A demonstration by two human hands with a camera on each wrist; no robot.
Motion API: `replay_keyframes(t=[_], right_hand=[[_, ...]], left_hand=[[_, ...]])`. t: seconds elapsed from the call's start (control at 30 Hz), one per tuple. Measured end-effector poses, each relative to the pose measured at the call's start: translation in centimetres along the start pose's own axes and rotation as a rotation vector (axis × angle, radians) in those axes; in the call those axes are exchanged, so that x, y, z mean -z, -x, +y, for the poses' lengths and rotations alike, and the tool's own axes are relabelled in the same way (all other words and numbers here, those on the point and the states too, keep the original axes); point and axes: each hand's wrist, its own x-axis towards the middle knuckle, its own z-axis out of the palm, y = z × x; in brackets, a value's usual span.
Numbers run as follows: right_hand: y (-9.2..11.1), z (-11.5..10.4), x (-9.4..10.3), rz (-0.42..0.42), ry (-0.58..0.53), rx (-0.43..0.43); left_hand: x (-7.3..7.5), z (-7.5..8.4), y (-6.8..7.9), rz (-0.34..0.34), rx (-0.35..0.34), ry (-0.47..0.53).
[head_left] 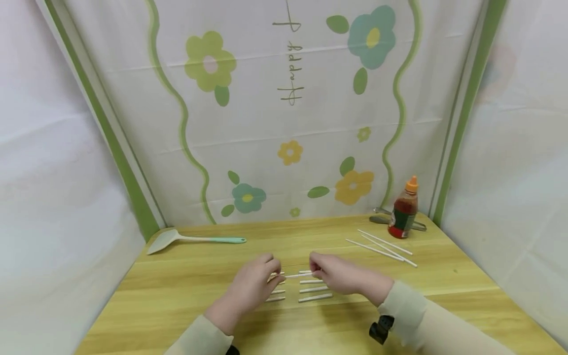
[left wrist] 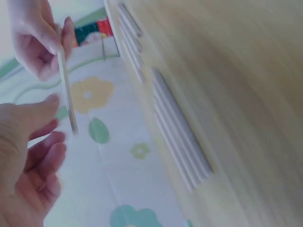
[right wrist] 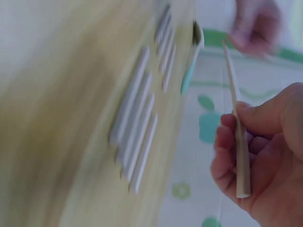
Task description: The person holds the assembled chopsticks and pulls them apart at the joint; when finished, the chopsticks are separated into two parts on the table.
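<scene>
A thin white stick [head_left: 298, 275] spans the gap between the two hands above the table. My right hand [head_left: 341, 273] pinches it between thumb and fingers, its thick end [right wrist: 243, 184] lying along the palm in the right wrist view. My left hand [head_left: 250, 286] is at the other end, its thumb and loosely bent fingers apart from the stick in the left wrist view. Below the hands, several white sticks lie side by side in a right row [head_left: 315, 298] and a left row [head_left: 276, 299]; the hands partly cover both in the head view.
Three more white sticks [head_left: 377, 249] lie crossed on the right of the wooden table [head_left: 177, 305]. Behind them stands a red sauce bottle [head_left: 403, 217] with an orange cap, metal utensils [head_left: 379, 219] lying behind it. A turner [head_left: 204, 239] with a mint handle end lies back left.
</scene>
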Motion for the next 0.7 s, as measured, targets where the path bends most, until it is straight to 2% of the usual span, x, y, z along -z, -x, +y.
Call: replay_keyframes(t=[0.03, 0.1, 0.2, 0.27, 0.37, 0.53, 0.7], right_hand=[[-0.1, -0.4, -0.3, -0.004, -0.009, 0.009], [-0.3, -1.1, -1.0, -0.003, -0.02, 0.024], [-0.6, -1.7, -1.8, 0.017, -0.039, 0.038], [-0.7, -1.9, -2.2, 0.04, -0.034, 0.053], [-0.7, -2.3, -2.5, 0.066, -0.056, 0.089], [-0.3, -2.8, -2.4, 0.088, -0.075, 0.177], [0.4, -3.2, -2.3, 0.097, -0.079, 0.265]], left_hand=[[0.1, 0.3, -0.2, 0.028, -0.024, -0.006], [0.2, 0.7, -0.5, 0.025, -0.06, 0.003], [0.2, 1.2, -0.5, -0.081, -0.062, 0.066], [0.2, 1.3, -0.4, -0.156, -0.037, 0.134], [0.3, 1.2, -0.1, -0.225, 0.021, 0.275], [0.6, 1.0, 0.3, -0.228, 0.059, 0.481], [0.9, 1.4, 0.8, -0.23, 0.048, 0.548]])
